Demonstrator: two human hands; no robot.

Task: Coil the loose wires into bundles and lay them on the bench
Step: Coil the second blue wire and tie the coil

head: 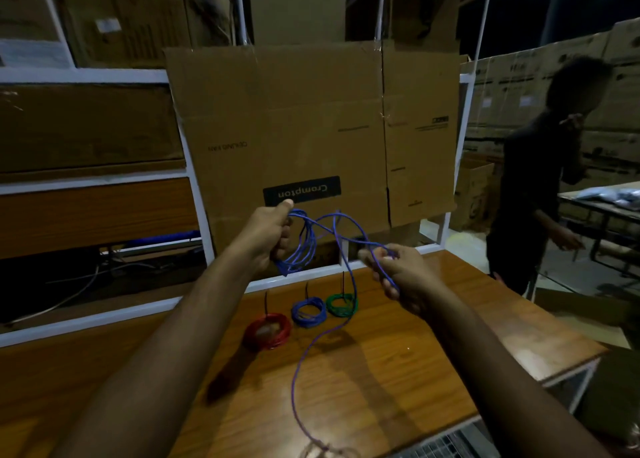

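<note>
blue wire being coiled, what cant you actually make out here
Head view only:
- Far end of the loose blue wire: cut off by the bottom edge.
- Number of loops gripped by the left hand: strands overlap, blurred.
- How the wire runs through the right hand: fingers cover it.
- Ties on the red coil, blue coil and green coil: too thin and dim.

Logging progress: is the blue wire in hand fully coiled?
No. The left hand holds some loops, but the blue wire trails loose onto the bench.

Three tied coils (308,313) crowd the bench's (415,371) far edge — near side open past the trailing wire (301,371).
</note>
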